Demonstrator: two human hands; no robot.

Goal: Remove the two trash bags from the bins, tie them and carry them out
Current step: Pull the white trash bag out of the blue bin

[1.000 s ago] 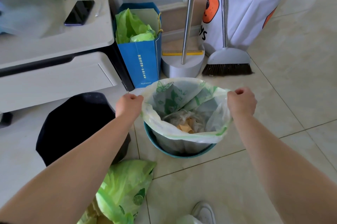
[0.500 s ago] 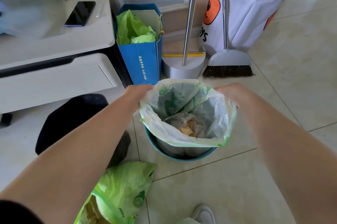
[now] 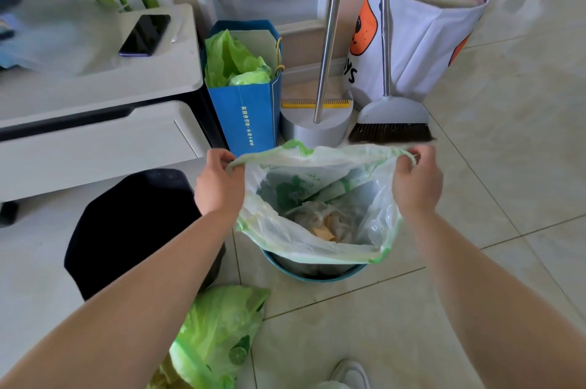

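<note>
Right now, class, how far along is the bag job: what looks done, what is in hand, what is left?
Done, apparently: one green bag lies on the floor beside the black bin; tied or not, I cannot tell. In hand: left hand and right hand pinch the rim of the pale bag, raised above the teal bin, its base inside. Left: lift it out, tie it, carry both out.

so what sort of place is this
Probably a room in a home: tiled floor, a low white cabinet with a phone on it, a broom beside a fabric basket, and a small bin holding a trash bag.
</note>
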